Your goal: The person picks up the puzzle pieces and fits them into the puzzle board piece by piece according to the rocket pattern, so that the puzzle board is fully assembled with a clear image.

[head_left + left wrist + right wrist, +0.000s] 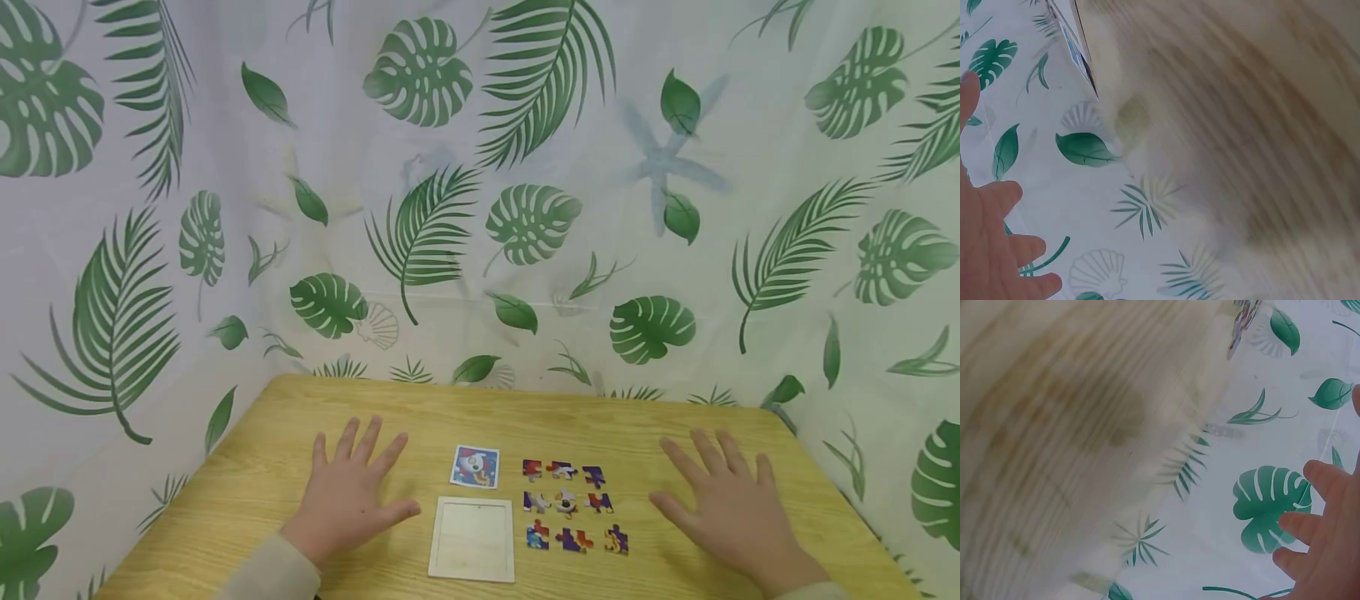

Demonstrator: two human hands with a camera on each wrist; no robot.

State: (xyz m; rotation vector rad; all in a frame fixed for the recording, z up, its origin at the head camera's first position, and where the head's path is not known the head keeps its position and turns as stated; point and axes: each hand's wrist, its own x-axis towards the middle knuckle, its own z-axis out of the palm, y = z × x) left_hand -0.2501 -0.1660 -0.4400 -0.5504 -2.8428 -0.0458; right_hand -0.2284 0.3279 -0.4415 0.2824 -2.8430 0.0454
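With fingers spread, my left hand [351, 498] is over the left part of the table, its thumb pointing at a square wooden puzzle frame [472, 540]. Behind that frame lies a small picture card [476, 467] showing a white figure on blue and red. To the right, several loose jigsaw pieces [566, 503] are laid out in rows, purple, red and white. My right hand [726, 510], also spread and holding nothing, is right of the pieces. Both wrist views show the fingers of the left hand [997, 250] and right hand [1325, 519] apart from any object.
The light wooden table [360, 575] meets a white curtain [465, 250] printed with green leaves, which surrounds its back and sides. In the wrist views, the frame, card and pieces appear only as slivers at the top edge.
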